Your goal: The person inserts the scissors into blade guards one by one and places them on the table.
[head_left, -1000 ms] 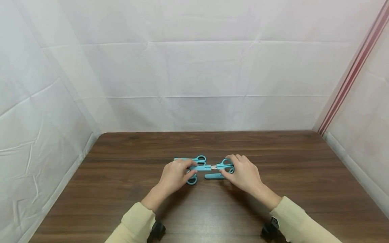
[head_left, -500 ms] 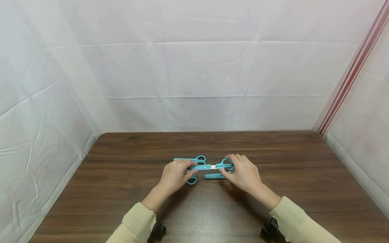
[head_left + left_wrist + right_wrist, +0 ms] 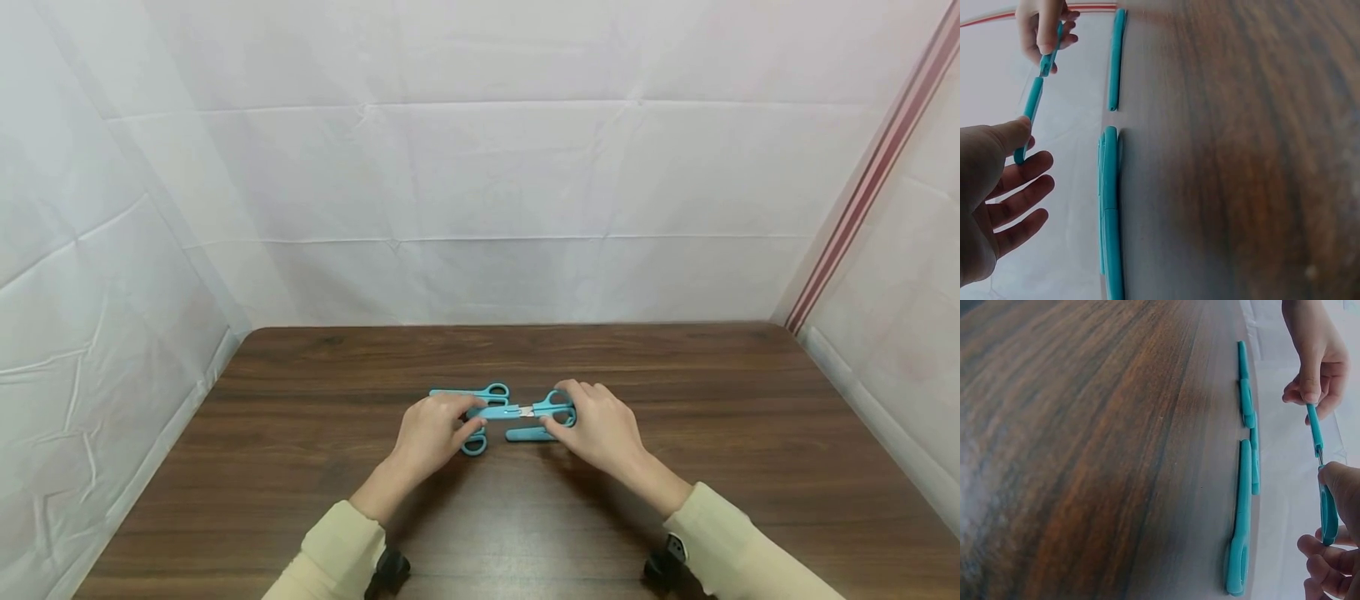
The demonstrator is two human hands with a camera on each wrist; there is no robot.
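Two hands hold teal scissors (image 3: 525,411) above mid-desk (image 3: 300,467): left hand (image 3: 431,433) pinches the sheath end, right hand (image 3: 600,429) grips the handles. Risk: exposed blade nicks fingers if the grip slips.

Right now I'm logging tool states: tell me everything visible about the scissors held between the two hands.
The held scissors are teal, plastic-looking, with looped handles and a short bare metal stretch mid-length. They lie level above the wooden table. The right hand grips the handles; the left hand pinches the teal blade cover, partly on.

scissors (image 3: 525,411) above table (image 3: 300,467), between both hands
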